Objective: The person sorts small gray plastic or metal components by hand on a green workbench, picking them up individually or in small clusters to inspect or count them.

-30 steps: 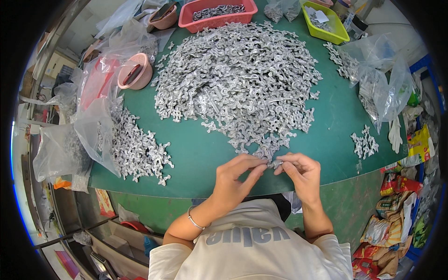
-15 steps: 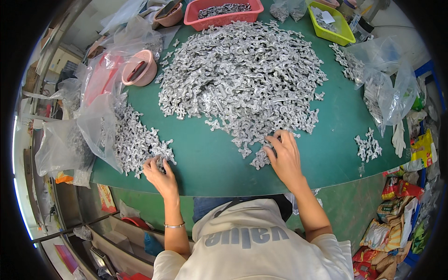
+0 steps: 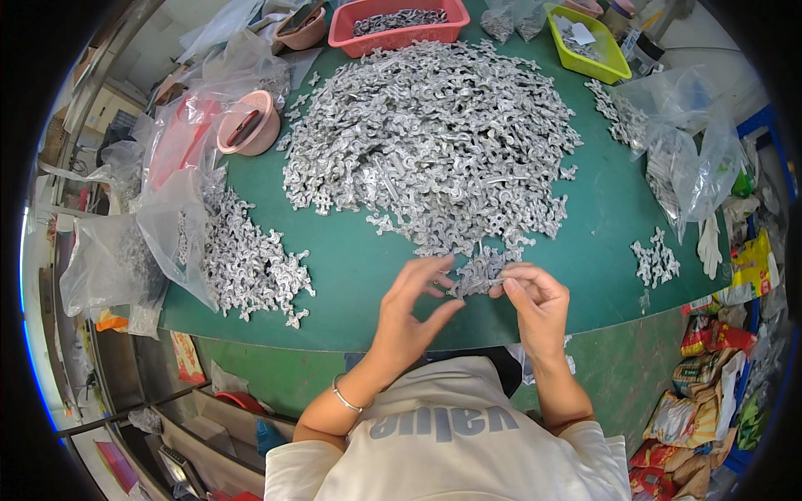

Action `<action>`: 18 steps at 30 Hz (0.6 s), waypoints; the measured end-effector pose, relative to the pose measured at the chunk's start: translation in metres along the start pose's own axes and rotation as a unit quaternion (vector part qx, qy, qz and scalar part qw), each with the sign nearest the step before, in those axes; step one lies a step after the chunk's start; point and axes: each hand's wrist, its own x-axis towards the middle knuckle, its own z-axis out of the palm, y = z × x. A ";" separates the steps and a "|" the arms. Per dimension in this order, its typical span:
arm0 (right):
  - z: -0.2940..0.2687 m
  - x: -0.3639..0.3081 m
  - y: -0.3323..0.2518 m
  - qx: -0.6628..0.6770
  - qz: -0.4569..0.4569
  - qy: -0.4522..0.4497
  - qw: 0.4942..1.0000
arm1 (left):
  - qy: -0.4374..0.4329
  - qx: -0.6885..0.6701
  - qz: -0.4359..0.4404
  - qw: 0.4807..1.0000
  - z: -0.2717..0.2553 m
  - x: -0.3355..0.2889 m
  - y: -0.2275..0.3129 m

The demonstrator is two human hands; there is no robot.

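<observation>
A large heap of small silvery cast-metal parts, with curved and lobed shapes, covers the middle of the green table. At its near edge lies a small cluster of the same parts, between my two hands. My left hand is just left of this cluster, thumb and fingers apart, with nothing visible in it. On the other side, my right hand pinches a small metal part between thumb and fingertips; the fingers partly hide it.
Another pile of parts spreads on the left beside clear plastic bags. A few parts lie at the right, near a bag. Farther back are a pink basket, a red tray and a yellow-green tray.
My left hand has come from the left pile across to the small cluster. My right hand has shifted slightly right and toward me, and now pinches a part.
</observation>
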 end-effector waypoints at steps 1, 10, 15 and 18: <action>-0.001 -0.002 -0.002 0.020 0.015 -0.007 1.000 | -0.013 -0.003 0.014 1.000 0.002 0.000 0.002; -0.005 -0.008 -0.016 0.071 0.051 -0.040 0.995 | -0.039 -0.258 -0.089 0.961 0.004 0.000 0.008; -0.005 -0.012 -0.021 -0.015 -0.018 -0.061 0.998 | -0.030 -0.272 -0.076 0.959 0.004 0.000 0.008; -0.002 -0.016 -0.029 -0.034 -0.034 -0.063 0.997 | -0.029 -0.271 -0.067 0.960 0.003 -0.001 0.009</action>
